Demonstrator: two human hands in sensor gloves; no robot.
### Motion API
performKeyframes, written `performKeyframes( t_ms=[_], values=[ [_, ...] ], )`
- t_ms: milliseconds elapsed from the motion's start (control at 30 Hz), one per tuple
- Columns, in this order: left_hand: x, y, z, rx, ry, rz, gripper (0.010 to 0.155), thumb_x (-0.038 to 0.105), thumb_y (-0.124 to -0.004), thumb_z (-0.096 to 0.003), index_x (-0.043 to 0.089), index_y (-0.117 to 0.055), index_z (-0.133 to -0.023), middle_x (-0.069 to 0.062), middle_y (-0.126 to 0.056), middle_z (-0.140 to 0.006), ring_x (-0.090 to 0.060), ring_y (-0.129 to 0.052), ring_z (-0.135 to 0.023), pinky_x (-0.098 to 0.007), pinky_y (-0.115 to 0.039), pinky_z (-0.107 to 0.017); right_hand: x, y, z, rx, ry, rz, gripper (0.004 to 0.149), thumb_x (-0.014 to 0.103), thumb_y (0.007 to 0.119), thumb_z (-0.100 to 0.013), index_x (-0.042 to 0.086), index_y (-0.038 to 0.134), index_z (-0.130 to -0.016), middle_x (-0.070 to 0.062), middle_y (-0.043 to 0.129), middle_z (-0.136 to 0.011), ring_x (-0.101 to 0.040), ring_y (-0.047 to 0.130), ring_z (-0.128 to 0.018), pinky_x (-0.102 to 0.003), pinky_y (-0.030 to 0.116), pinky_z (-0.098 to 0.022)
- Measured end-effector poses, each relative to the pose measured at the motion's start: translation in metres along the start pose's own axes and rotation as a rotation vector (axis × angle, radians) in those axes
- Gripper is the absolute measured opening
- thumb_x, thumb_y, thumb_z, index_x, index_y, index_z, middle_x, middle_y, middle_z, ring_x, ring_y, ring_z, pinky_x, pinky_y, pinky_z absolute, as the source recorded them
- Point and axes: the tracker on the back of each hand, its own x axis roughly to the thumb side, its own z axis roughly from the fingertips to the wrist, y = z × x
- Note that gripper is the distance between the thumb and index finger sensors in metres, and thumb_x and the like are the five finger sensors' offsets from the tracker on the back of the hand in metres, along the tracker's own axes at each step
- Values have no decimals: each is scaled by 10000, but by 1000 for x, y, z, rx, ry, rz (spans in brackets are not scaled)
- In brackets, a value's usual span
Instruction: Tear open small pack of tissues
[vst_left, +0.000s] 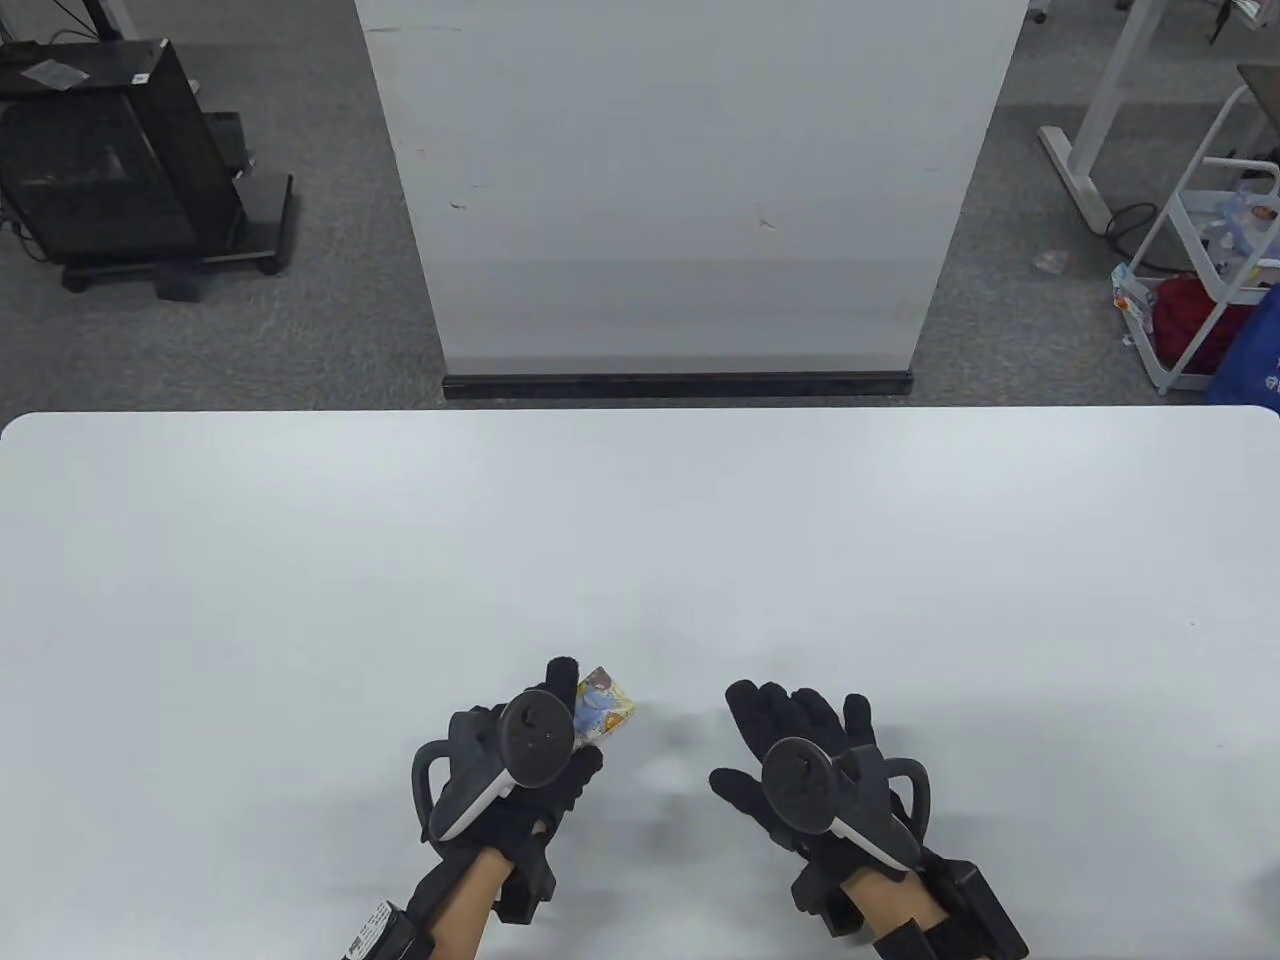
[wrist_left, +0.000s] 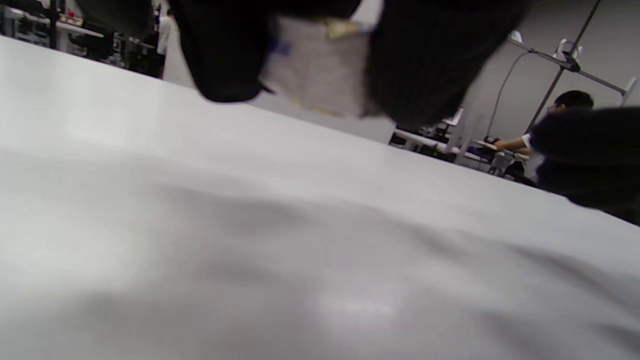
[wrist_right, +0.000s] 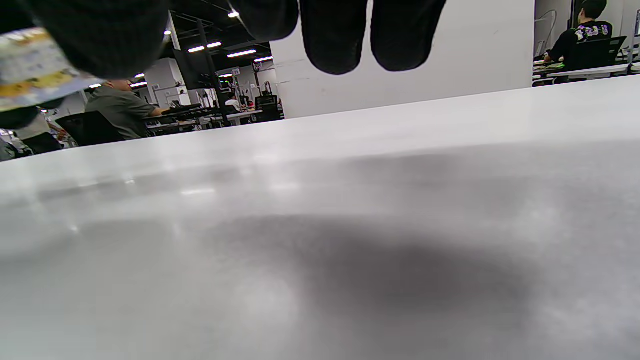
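My left hand (vst_left: 560, 725) grips a small tissue pack (vst_left: 603, 706) with a colourful cartoon print and holds it above the white table (vst_left: 640, 560), near the front middle. In the left wrist view the pack (wrist_left: 320, 65) sits between my gloved fingers (wrist_left: 425, 60). My right hand (vst_left: 790, 735) is open and empty, fingers spread, palm down, a short way right of the pack and not touching it. In the right wrist view its fingers (wrist_right: 335, 35) hang in from the top and the pack (wrist_right: 35, 65) shows at the upper left.
A white partition panel (vst_left: 690, 180) stands beyond the table's far edge. A black cabinet (vst_left: 110, 150) is on the floor at far left, a white cart (vst_left: 1220, 260) at far right.
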Motion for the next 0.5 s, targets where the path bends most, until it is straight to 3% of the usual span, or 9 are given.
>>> performKeyframes(
  t_ms=[267,500],
  values=[
    [29,-20,3,-57,-90,-27,828,429,-860,-493,192,-354,-1104,-130,-653,-1067,-381,-759,-920,-670,-502,-739,8,-4,5,-19,-41,-36,817,670,777,-426,328,561,-1136,-7,729,-1112,-356,703,-1022,-680,436,-754],
    [43,-25,11,-48,-149,-38,832,436,-861,-488,177,-363,-1102,-131,-671,-1054,-374,-777,-906,-659,-525,-733,17,-6,11,-69,-67,-65,794,652,783,-423,319,594,-1119,6,784,-1064,-335,740,-996,-668,459,-753]
  ],
)
